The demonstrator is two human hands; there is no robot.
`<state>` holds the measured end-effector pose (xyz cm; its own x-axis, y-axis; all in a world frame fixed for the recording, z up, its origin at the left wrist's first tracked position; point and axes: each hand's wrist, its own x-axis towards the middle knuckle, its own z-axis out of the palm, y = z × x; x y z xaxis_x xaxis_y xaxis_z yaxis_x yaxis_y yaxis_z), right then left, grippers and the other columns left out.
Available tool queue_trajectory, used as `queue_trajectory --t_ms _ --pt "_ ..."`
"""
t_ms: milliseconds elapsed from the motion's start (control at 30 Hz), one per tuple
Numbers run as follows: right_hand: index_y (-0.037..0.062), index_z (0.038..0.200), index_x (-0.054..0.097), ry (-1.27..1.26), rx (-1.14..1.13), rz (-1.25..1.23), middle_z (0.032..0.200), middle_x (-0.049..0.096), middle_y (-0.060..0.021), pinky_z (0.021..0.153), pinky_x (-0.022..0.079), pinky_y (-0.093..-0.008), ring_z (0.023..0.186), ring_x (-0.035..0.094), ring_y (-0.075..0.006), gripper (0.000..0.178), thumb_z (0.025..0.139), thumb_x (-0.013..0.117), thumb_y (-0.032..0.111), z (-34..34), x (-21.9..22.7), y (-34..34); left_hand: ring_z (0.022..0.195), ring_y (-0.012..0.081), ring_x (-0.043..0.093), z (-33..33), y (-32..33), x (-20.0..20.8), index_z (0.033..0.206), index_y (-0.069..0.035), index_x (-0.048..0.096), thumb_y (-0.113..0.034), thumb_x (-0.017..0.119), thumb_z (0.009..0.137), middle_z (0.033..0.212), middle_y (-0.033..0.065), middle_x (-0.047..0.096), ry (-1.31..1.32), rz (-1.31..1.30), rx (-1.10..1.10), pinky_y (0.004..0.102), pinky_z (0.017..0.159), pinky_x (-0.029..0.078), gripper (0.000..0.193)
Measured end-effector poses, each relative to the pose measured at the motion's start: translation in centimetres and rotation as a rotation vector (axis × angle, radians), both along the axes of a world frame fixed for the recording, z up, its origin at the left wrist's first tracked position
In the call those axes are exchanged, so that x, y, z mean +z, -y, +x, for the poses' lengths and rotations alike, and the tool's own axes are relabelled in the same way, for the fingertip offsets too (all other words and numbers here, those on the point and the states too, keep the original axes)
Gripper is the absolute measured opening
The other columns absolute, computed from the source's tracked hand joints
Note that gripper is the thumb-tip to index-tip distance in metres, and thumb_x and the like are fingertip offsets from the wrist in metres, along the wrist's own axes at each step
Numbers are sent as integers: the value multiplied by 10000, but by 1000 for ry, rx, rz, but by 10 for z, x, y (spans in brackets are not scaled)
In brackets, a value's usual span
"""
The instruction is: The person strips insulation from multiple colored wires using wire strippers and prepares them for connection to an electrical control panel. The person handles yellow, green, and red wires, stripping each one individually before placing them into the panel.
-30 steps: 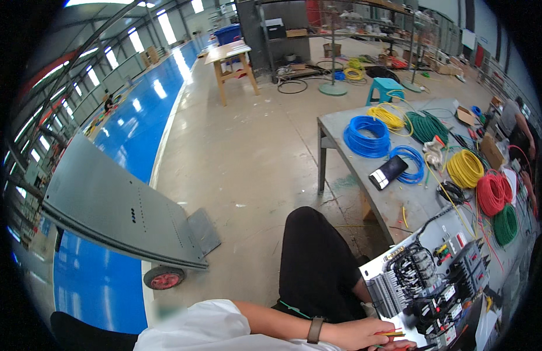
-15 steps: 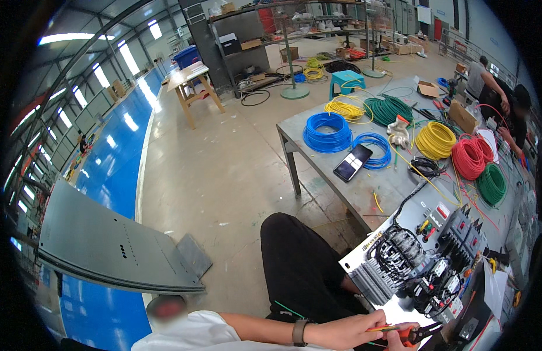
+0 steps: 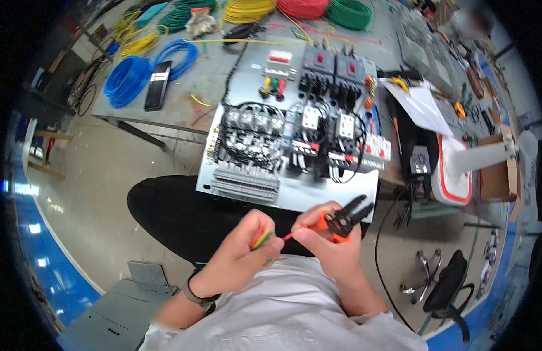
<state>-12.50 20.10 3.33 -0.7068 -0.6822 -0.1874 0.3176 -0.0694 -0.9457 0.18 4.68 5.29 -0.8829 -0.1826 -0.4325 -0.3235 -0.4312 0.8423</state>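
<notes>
My left hand is closed around a few short wires, red, yellow and green, in front of my shirt. In my right hand is a wire stripper with orange handles and black jaws pointing away to the right. The thumb and finger of that same hand also pinch the end of a red wire that runs across from the left hand. Just beyond both hands lies a white mounting plate, carrying a grey terminal strip, black wiring, contactors and two dark circuit breakers.
The plate's near edge overhangs my lap. On the grey table are a phone, blue wire coils, and yellow, red and green coils farther back. Papers and a white, red-edged device stand right. A wheeled chair is lower right.
My view has swung right and down, bringing the plate to the middle. The hands now appear centrally in front of my shirt, with the wires and stripper still held.
</notes>
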Motion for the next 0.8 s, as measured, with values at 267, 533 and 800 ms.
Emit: queue_trajectory --t_ms 267,533,800 --pt "-3 1089 623 -369 42 134 963 654 -90 783 497 -300 854 630 -175 250 877 734 72 -14 -14 -18 731 56 514 -3 2 2 1079 -15 631 -224 555 1066 853 3 602 9 -45 -104 228 670 451 223" --pt "1 1137 608 -943 169 307 971 621 -151 800 486 -423 884 589 -360 433 717 716 16 -16 -19 -25 696 51 523 -3 4 6 1144 -3 619 -166 531 1069 805 1 589 -20 -58 -80 203 575 370 200" --pt "-7 1148 601 -1014 201 337 961 588 -138 795 466 -408 885 559 -334 495 662 691 17 -14 -14 -18 703 73 527 2 4 -2 1210 -4 544 -90 511 1062 889 23 609 -29 -6 -32 201 550 361 174"
